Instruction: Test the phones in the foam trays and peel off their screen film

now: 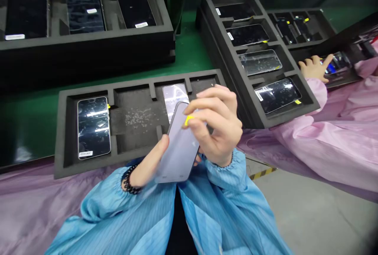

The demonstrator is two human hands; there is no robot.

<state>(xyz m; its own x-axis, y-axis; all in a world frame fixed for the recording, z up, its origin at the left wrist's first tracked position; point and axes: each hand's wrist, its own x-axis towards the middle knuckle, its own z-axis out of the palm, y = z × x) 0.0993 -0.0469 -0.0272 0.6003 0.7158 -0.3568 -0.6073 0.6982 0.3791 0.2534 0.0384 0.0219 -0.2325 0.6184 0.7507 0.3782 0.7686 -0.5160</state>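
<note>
My left hand (152, 162) grips a smartphone (178, 152) by its edge, thumb along the left side; its other fingers are mostly behind the phone. The screen is lit pale grey and tilts toward me. At the phone's upper right corner, my right hand (217, 123) pinches a small yellow tab (189, 120) between thumb and fingertips. Just behind stands a black foam tray (85, 89). In it lie a dark phone (93, 129) with a yellow tab and a white label, and a second phone (175, 96) with a bright screen, partly covered by the held one.
Another foam tray (260, 123) with several phones stands right of my hands. Stacked trays (88, 41) holding phones are at the upper left. A co-worker's hand (315, 69) with a pink sleeve touches a phone at the far right. The bench top (189, 46) is green.
</note>
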